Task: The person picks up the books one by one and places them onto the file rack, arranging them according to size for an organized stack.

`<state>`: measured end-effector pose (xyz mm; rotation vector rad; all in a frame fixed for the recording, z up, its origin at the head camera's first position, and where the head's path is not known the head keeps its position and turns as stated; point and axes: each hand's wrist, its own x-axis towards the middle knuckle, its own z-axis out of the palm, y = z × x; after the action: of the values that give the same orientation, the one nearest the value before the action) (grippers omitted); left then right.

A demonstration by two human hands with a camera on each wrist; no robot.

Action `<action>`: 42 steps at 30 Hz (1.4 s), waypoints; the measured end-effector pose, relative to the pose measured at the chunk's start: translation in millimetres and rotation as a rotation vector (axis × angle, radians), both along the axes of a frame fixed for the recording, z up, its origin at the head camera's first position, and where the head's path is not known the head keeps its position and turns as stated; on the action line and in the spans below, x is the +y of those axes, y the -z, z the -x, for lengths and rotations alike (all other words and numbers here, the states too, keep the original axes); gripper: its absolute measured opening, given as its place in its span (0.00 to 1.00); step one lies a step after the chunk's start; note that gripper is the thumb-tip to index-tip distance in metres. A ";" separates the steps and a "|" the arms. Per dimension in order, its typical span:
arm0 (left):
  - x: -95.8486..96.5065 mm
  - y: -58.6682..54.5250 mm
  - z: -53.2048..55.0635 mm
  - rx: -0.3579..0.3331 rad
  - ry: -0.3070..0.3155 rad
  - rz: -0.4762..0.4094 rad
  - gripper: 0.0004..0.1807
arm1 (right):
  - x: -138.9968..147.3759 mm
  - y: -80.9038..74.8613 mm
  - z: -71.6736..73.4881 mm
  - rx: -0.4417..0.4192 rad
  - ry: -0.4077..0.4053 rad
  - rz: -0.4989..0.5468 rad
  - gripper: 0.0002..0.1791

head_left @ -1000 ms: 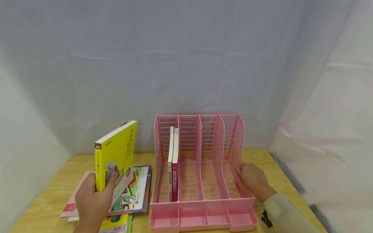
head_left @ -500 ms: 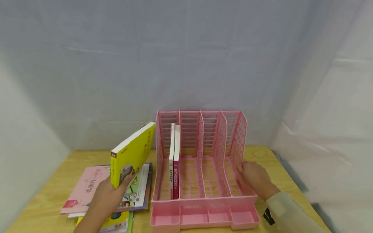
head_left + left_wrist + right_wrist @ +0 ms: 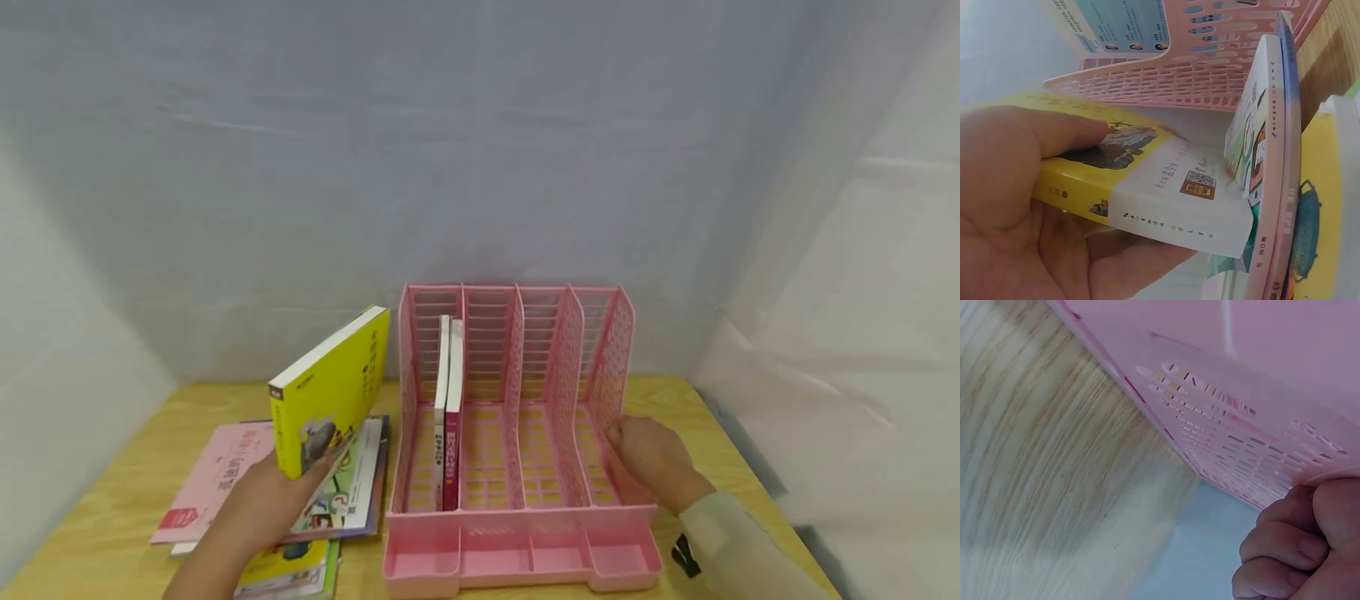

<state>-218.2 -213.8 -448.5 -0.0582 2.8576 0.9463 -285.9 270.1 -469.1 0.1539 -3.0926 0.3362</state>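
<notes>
My left hand (image 3: 273, 500) holds a thick yellow paperback book (image 3: 330, 387) by its spine edge, tilted above a pile of books. In the left wrist view the thumb lies on the yellow book's cover (image 3: 1129, 147) and the other fingers are underneath. A pink file rack (image 3: 517, 533) with upright dividers stands right of the pile. Two thin books (image 3: 451, 417) stand upright in its leftmost slot, one with a magenta spine. My right hand (image 3: 652, 458) grips the front edge of the rack's right side panel; in the right wrist view its fingers (image 3: 1282, 550) are curled at the perforated wall.
Beneath the yellow book lie a pink-covered book (image 3: 217, 479), a picture book (image 3: 363, 492) and a yellow-and-green one (image 3: 288, 571). Small open trays (image 3: 420, 562) line the rack's front. A black object (image 3: 685, 556) lies by the right sleeve. White sheeting (image 3: 480, 167) encloses the wooden table (image 3: 112, 517).
The left hand has carried the yellow book from the left toward the rack, then slightly back left over the last half second. The right hand has stayed at the rack's side.
</notes>
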 end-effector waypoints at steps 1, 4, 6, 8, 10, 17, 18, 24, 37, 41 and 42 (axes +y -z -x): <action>0.7 0.6 0.3 0.010 0.003 -0.017 0.43 | 1.3 -0.6 -0.7 0.005 -0.002 -0.003 0.21; 1.3 1.6 1.3 0.025 0.010 -0.068 0.43 | 3.9 -1.6 -1.2 0.020 -0.012 -0.010 0.21; -1.0 2.2 1.9 0.011 0.007 -0.094 0.43 | 3.7 -1.5 -0.7 0.024 -0.021 -0.008 0.20; -4.3 2.6 2.0 -0.014 0.000 -0.110 0.43 | 2.6 -0.9 -0.2 0.024 -0.035 -0.006 0.20; -7.9 3.2 1.8 -0.042 -0.005 -0.124 0.42 | 1.2 -0.4 -0.4 0.022 -0.050 -0.010 0.19; -12.0 10.1 -2.5 -0.081 -0.024 -0.149 0.41 | 1.2 -1.0 -3.6 0.018 -0.135 -0.008 0.18; -11.3 11.4 -2.9 -0.077 -0.024 -0.151 0.40 | 2.7 -1.6 -4.1 0.011 -0.152 -0.007 0.18; -7.8 15.8 -2.7 -0.072 -0.034 -0.147 0.41 | 13.3 -6.0 -2.8 -0.028 -0.235 0.010 0.18; -10.9 9.8 0.8 -0.066 -0.056 -0.090 0.41 | -1.9 -2.6 -2.8 0.073 -0.189 -0.206 0.11; -11.4 7.1 1.8 -0.061 -0.059 -0.076 0.42 | -4.7 -1.9 -5.0 0.072 -0.156 -0.208 0.11; -11.2 6.6 2.3 -0.060 -0.060 -0.079 0.42 | -4.6 -2.2 -5.5 0.071 -0.143 -0.203 0.11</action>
<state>-220.5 -225.0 -455.1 -0.1623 2.7751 1.0492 -280.5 265.4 -466.9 0.3846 -3.0456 0.0181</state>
